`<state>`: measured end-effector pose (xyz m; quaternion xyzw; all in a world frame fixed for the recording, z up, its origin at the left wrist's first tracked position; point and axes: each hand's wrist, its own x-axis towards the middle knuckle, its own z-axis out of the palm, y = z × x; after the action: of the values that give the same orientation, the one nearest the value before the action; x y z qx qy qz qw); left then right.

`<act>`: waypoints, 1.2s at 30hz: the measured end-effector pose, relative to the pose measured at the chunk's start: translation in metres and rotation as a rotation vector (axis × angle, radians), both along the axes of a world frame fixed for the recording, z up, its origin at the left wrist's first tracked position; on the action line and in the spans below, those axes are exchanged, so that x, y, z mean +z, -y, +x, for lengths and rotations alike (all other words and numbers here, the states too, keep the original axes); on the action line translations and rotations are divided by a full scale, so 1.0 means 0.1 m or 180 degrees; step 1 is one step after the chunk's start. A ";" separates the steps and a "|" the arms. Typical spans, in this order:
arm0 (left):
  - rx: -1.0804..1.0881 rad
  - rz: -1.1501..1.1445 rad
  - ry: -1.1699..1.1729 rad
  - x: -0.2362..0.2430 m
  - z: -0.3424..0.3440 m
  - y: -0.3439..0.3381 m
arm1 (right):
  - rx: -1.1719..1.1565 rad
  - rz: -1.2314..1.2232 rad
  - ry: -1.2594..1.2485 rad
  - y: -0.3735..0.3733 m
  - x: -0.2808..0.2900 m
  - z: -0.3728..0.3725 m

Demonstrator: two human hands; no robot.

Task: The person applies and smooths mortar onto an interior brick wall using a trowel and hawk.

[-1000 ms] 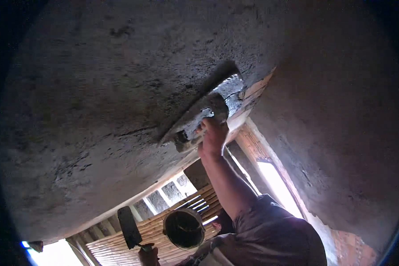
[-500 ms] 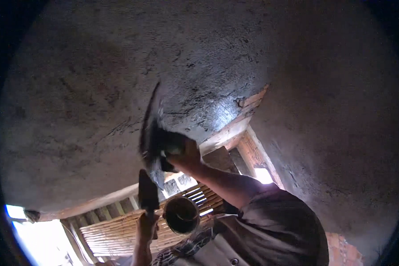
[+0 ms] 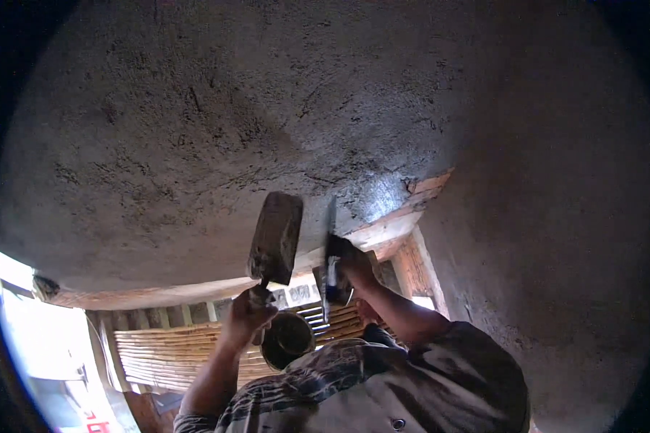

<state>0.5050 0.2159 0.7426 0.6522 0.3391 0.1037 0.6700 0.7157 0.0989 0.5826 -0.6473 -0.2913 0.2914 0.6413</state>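
Two hands are clenched mid-frame — left hand (image 3: 251, 312) on the trowel (image 3: 278, 234), right hand (image 3: 357, 267) on the edge-on float (image 3: 328, 278), both long axes near upright. The float lies nearer the bright wall patch (image 3: 384, 198), right of centre.

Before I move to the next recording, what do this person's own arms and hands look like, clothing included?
The left hand and right hand look ungloved. The left forearm and right forearm are bare, with no watch visible. The right sleeve is plain, dark greyish brown; the left sleeve, only partly in view, looks dark with a paler pattern.
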 end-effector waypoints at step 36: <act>0.1780 0.0164 -0.1178 -1.00 -1.74 -0.16 | -0.2612 0.1780 -0.1506 -2.20 0.07 0.21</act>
<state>0.3311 0.2316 0.6422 0.5584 0.6181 0.1719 0.5260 0.7362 0.3186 0.5895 -0.4295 0.0708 0.0665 0.8978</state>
